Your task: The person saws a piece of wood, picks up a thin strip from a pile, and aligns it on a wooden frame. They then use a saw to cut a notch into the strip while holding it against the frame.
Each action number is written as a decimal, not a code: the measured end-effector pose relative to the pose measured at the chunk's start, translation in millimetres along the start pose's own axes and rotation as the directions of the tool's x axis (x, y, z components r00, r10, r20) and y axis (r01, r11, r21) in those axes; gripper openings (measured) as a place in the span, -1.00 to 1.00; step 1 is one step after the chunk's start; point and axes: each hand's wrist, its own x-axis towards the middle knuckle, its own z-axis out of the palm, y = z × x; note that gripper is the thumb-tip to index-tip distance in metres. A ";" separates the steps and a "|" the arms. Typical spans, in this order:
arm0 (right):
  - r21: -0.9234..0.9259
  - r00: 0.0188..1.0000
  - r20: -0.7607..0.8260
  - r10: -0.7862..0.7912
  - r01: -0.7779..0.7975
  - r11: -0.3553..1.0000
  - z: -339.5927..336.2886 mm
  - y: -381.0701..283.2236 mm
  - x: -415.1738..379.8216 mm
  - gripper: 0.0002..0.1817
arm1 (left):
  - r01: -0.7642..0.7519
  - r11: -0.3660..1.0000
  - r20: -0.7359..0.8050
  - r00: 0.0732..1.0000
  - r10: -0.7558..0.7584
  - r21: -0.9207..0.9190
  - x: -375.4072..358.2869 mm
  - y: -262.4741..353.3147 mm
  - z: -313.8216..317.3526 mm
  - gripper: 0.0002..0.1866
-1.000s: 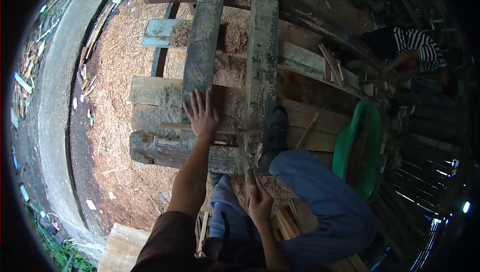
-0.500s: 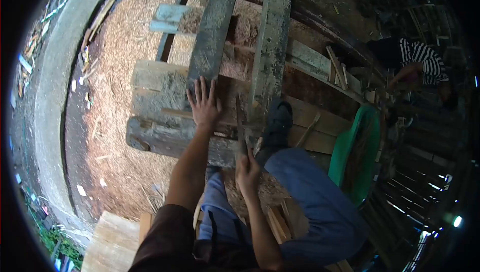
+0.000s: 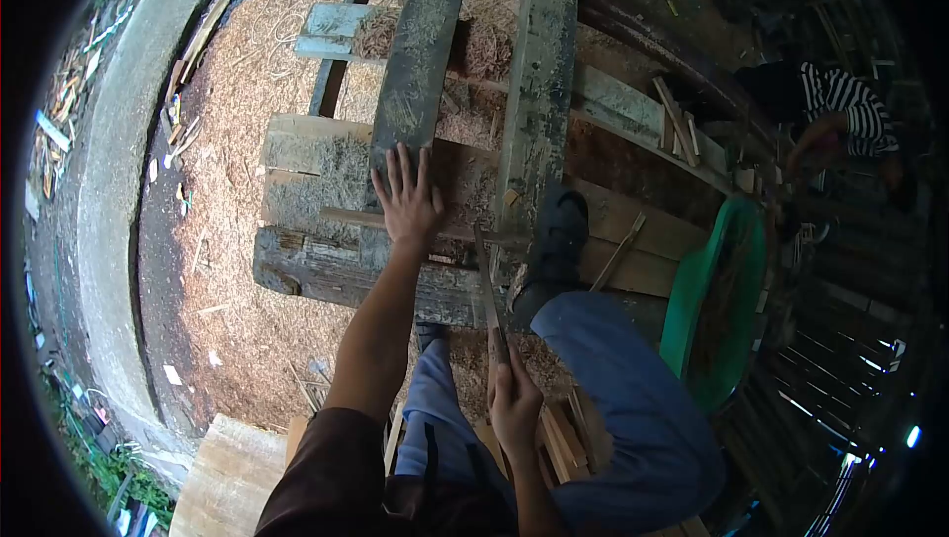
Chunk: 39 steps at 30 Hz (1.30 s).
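Observation:
My left hand (image 3: 409,203) lies flat with fingers spread at the near end of a long grey plank (image 3: 420,62). My right hand (image 3: 515,403) is closed round the handle of a saw (image 3: 487,285), seen nearly edge-on. Its narrow blade points away from me, over the boards just left of a second long plank (image 3: 534,92). Whether its teeth are in wood I cannot tell. A thin wooden strip (image 3: 351,220) runs crosswise by my left wrist. My dark shoe (image 3: 561,245) is beside the second plank's near end.
A weathered board (image 3: 371,275) crosses the stack in front of me. Wood shavings (image 3: 247,339) cover the ground. To the right stands a green plastic container (image 3: 685,314); beyond it is a person in a striped shirt (image 3: 855,117). A concrete kerb (image 3: 109,240) runs along the left.
My right hand has drawn the saw back towards my body and slightly right. My left hand stays flat on the plank. The view has shifted a little.

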 end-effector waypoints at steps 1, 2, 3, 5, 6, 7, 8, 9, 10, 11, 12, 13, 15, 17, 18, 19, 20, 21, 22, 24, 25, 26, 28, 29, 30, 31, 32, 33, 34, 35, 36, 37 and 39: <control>0.006 1.000 -0.002 0.002 -0.002 1.000 7.5 7.0 12.1 -0.47 | -0.007 1.000 -0.018 1.000 0.008 0.022 3.2 0.6 0.5 -0.17; -0.034 0.999 -0.032 -0.035 0.033 0.999 20.2 15.1 26.9 -0.47 | -0.022 0.999 -0.013 1.000 0.022 0.030 3.6 1.1 1.6 -0.17; -0.073 0.996 -0.061 -0.071 0.067 0.995 30.6 14.3 39.5 -0.48 | -0.029 0.999 -0.028 0.999 0.030 0.030 3.0 0.4 3.7 -0.17; -0.072 0.996 -0.053 -0.078 0.074 0.995 42.0 2.4 64.9 -0.48 | -0.036 0.999 -0.047 0.998 0.037 0.040 0.0 -1.3 2.2 -0.17; -0.074 0.994 -0.048 -0.097 0.093 0.993 49.7 -4.1 75.7 -0.48 | -0.034 0.999 -0.009 0.999 0.035 0.035 4.6 -2.6 -1.9 -0.18; -0.073 0.994 -0.050 -0.100 0.096 0.993 45.7 1.9 62.9 -0.48 | -0.022 1.000 0.035 0.999 0.021 0.019 6.9 -0.9 -1.5 -0.19; -0.048 0.986 -0.094 -0.139 0.135 0.990 33.6 14.1 30.1 -0.47 | -0.011 1.000 0.045 0.999 0.010 0.016 5.3 -1.3 0.3 -0.19; -0.024 0.975 -0.141 -0.172 0.171 0.985 24.8 13.0 10.1 -0.47 | -0.023 1.000 0.002 1.000 0.023 0.006 3.2 -2.9 2.9 -0.17; -0.027 0.976 -0.141 -0.168 0.166 0.986 22.6 15.2 9.0 -0.47 | -0.042 0.999 -0.051 0.998 0.042 -0.003 3.7 -3.1 4.3 -0.15; -0.030 0.986 -0.123 -0.113 0.110 0.993 24.3 17.7 11.8 -0.47 | -0.053 0.999 -0.054 0.997 0.053 -0.004 5.4 -2.1 4.7 -0.15; -0.026 0.992 -0.110 -0.056 0.053 0.998 30.0 15.3 16.3 -0.47 | -0.059 0.998 -0.051 0.997 0.059 -0.004 7.6 -2.9 3.1 -0.16; -0.031 0.996 -0.084 0.004 -0.007 0.999 32.0 13.2 19.5 -0.47 | -0.051 0.999 -0.043 0.998 0.051 -0.007 5.2 -3.9 2.6 -0.16; -0.039 0.997 -0.079 -0.027 0.024 0.999 33.6 8.9 30.8 -0.47 | -0.051 0.999 -0.019 0.999 0.051 -0.016 -4.4 -1.6 1.5 -0.16; -0.031 0.995 -0.063 -0.079 0.077 0.997 34.6 6.7 34.4 -0.47 | -0.046 0.999 -0.019 0.999 0.045 -0.010 6.3 -6.9 -1.0 -0.17; 0.010 0.996 -0.068 -0.062 0.063 0.998 23.3 8.8 13.7 -0.48 | -0.052 0.999 -0.041 0.998 0.051 -0.016 3.9 -8.1 1.6 -0.17; 0.047 0.996 -0.077 -0.054 0.058 0.997 14.5 7.7 2.5 -0.48 | -0.059 0.998 -0.071 0.996 0.056 -0.029 4.1 -5.1 3.5 -0.17; -0.005 0.996 -0.084 -0.015 0.014 1.000 11.9 7.3 1.4 -0.49 | -0.055 0.998 -0.075 0.996 0.052 -0.038 4.2 -1.6 4.8 -0.17; -0.004 0.996 -0.089 -0.017 0.017 1.000 19.8 11.0 18.6 -0.49 | -0.048 0.999 -0.053 0.998 0.047 -0.019 3.9 -0.4 2.3 -0.18; 0.038 0.999 -0.036 0.016 -0.014 0.999 33.5 15.9 48.7 -0.49 | -0.041 0.999 -0.029 0.999 0.041 0.006 3.4 -2.0 0.7 -0.18; 0.074 0.998 0.031 0.055 -0.057 0.996 43.6 14.4 55.1 -0.48 | -0.044 0.999 -0.035 0.998 0.043 -0.027 -5.7 -5.9 6.4 -0.19; -0.019 0.999 -0.017 0.028 -0.029 0.999 47.5 1.6 57.1 -0.49 | -0.059 0.996 -0.065 0.996 0.055 -0.063 3.9 -7.0 4.8 -0.19; -0.119 0.998 -0.063 -0.003 -0.005 0.993 49.7 -7.9 62.2 -0.49 | -0.060 0.996 -0.079 0.995 0.055 -0.062 15.2 -7.8 4.0 -0.19; -0.041 0.995 -0.080 -0.053 0.049 0.998 33.9 5.4 17.5 -0.49 | -0.049 0.997 -0.066 0.997 0.045 -0.060 4.3 -6.0 5.4 -0.19; 0.055 0.987 -0.121 -0.109 0.116 0.992 27.2 11.0 -2.8 -0.50 | -0.046 0.997 -0.062 0.997 0.042 -0.066 1.0 -4.8 5.9 -0.19; 0.083 0.993 -0.108 -0.037 0.046 0.995 25.0 8.0 -6.6 -0.50 | -0.035 0.998 -0.071 0.997 0.032 -0.047 3.1 -3.4 5.6 -0.19; 0.089 0.992 -0.119 -0.037 0.047 0.995 30.3 8.1 -1.9 -0.50 | -0.038 0.999 -0.073 0.997 0.036 -0.023 2.8 -2.0 4.4 -0.19; 0.000 0.986 -0.149 -0.070 0.071 0.998 42.3 9.0 12.9 -0.50 | -0.054 0.998 -0.083 0.995 0.052 -0.018 5.5 -0.1 3.1 -0.19; -0.091 0.980 -0.164 -0.108 0.094 0.991 55.3 9.1 29.0 -0.51 | -0.043 0.999 -0.066 0.997 0.043 -0.009 7.1 -0.3 2.1 -0.19; -0.184 0.974 -0.186 -0.129 0.094 0.978 68.1 12.0 37.2 -0.51 | -0.029 1.000 -0.039 0.999 0.029 0.000 4.9 -2.0 2.3 -0.18; -0.182 0.974 -0.183 -0.133 0.099 0.978 67.5 19.9 39.8 -0.51 | -0.026 1.000 -0.044 0.999 0.026 0.002 7.3 -2.8 3.7 -0.18; -0.047 0.987 -0.151 -0.046 0.040 0.998 61.3 29.8 37.5 -0.50 | -0.035 0.999 -0.064 0.997 0.034 -0.016 8.2 -2.4 5.4 -0.18; 0.089 0.993 -0.108 0.046 -0.036 0.995 53.7 34.2 27.5 -0.49 | -0.047 0.998 -0.077 0.996 0.044 -0.030 4.2 -4.1 5.5 -0.18; 0.124 0.994 -0.107 0.032 -0.018 0.992 40.8 36.8 4.8 -0.51 | -0.042 0.999 -0.068 0.997 0.041 -0.024 6.7 -4.4 2.7 -0.17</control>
